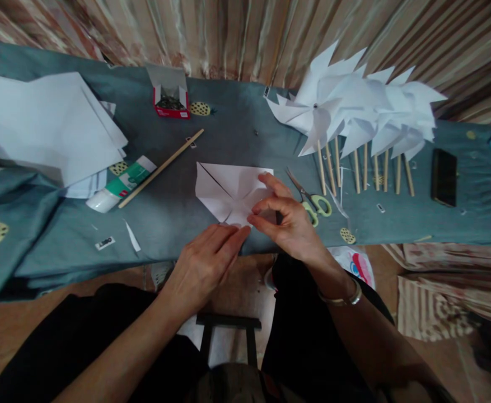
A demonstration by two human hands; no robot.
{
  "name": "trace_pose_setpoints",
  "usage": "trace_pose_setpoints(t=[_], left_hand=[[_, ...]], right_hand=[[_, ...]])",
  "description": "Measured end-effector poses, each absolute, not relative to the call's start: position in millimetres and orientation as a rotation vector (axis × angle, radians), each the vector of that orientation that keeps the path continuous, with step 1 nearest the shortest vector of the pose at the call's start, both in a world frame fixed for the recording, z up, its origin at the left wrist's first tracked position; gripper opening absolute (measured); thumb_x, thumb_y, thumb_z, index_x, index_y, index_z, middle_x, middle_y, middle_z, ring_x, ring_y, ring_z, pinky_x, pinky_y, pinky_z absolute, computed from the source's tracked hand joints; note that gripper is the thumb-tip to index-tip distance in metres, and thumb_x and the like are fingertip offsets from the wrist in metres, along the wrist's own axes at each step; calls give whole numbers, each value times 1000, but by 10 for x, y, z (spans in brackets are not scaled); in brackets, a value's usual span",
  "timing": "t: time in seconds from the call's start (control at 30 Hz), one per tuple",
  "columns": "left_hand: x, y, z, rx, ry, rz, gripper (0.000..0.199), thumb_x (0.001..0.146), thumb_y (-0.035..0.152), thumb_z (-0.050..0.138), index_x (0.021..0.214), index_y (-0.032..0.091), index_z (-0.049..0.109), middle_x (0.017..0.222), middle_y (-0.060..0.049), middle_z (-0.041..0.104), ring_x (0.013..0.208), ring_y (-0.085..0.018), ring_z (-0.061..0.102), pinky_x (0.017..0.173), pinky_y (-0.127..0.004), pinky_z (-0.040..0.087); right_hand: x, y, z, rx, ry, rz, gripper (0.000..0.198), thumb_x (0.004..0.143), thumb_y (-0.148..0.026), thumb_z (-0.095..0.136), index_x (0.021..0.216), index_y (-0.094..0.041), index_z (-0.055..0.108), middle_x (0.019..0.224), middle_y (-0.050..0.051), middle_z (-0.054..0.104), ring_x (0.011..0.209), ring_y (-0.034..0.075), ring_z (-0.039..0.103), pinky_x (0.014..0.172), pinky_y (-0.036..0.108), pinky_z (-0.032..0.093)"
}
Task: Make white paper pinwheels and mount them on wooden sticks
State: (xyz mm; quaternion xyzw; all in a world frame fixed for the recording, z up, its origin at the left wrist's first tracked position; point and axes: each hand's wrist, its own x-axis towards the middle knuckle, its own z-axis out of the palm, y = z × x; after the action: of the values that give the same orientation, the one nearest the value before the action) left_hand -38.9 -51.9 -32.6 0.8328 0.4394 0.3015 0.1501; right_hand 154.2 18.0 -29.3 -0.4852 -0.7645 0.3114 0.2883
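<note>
A white paper sheet (232,187) lies near the table's front edge, with diagonal slits running from its corners toward the middle. My left hand (207,254) is closed on the sheet's near edge, thumb and fingers pinched together. On the sheet's right side, my right hand (285,221) pinches the paper between thumb and index finger, its other fingers curved above it. A metal bracelet circles the right wrist. Just right of that hand rest scissors (312,200) with pale green handles. The paper's near part is partly hidden by both hands.
Several white paper pinwheels (366,106) on wooden sticks are piled at back right. A phone (444,177) lies beyond them. On the left are a glue bottle (123,182), a loose wooden stick (163,167), paper sheets (39,120) and a red box (171,103) of small metal pieces.
</note>
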Motion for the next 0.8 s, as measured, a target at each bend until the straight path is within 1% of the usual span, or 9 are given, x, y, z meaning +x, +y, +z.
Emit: trace_pose_setpoints(t=[0.07, 0.13, 0.3, 0.47, 0.7, 0.8], left_hand=[[-391, -519, -355, 2397, 1253, 866, 28, 90, 8, 54, 118, 9, 57, 104, -13, 66, 92, -21, 63, 79, -35, 58], [-387, -515, -377, 2387, 1253, 868, 27, 89, 8, 56, 116, 8, 59, 103, -13, 66, 91, -22, 62, 79, -37, 58], [-365, -504, -397, 2320, 1260, 890, 27, 90, 10, 56, 116, 9, 60, 100, -12, 67, 90, -21, 62, 77, -37, 58], [-362, -505, -408, 2227, 1263, 929, 26, 91, 11, 55, 116, 12, 61, 104, -11, 67, 91, -20, 62, 78, -36, 57], [-332, -518, -431, 2176, 1247, 959, 23, 92, 13, 53, 113, 14, 63, 103, -10, 68, 94, -19, 63, 81, -37, 58], [-327, -512, -434, 2181, 1229, 956, 23, 91, 13, 54, 113, 14, 63, 103, -10, 68, 94, -20, 63, 81, -37, 58]], right_hand=[[1531, 172, -312, -1313, -2068, 810, 5, 78, -22, 73, 78, -21, 68, 146, 10, 49, 142, 28, 38, 117, 52, 32], [1520, 166, -333, -1327, -2079, 794, 5, 77, -22, 74, 77, -21, 69, 146, 10, 49, 142, 28, 38, 117, 53, 31], [1492, 172, -359, -1340, -2052, 802, 6, 76, -20, 75, 76, -21, 69, 145, 7, 50, 141, 27, 39, 116, 54, 31], [1508, 206, -332, -1340, -2000, 912, 9, 74, -22, 77, 74, -22, 68, 142, 6, 53, 139, 26, 43, 116, 51, 34], [1514, 222, -276, -1304, -1981, 1028, 5, 78, -20, 73, 77, -23, 69, 143, 4, 52, 141, 25, 39, 118, 53, 29], [1484, 214, -229, -1291, -2002, 1034, 5, 78, -19, 73, 78, -23, 70, 144, 3, 51, 144, 24, 35, 119, 51, 28]])
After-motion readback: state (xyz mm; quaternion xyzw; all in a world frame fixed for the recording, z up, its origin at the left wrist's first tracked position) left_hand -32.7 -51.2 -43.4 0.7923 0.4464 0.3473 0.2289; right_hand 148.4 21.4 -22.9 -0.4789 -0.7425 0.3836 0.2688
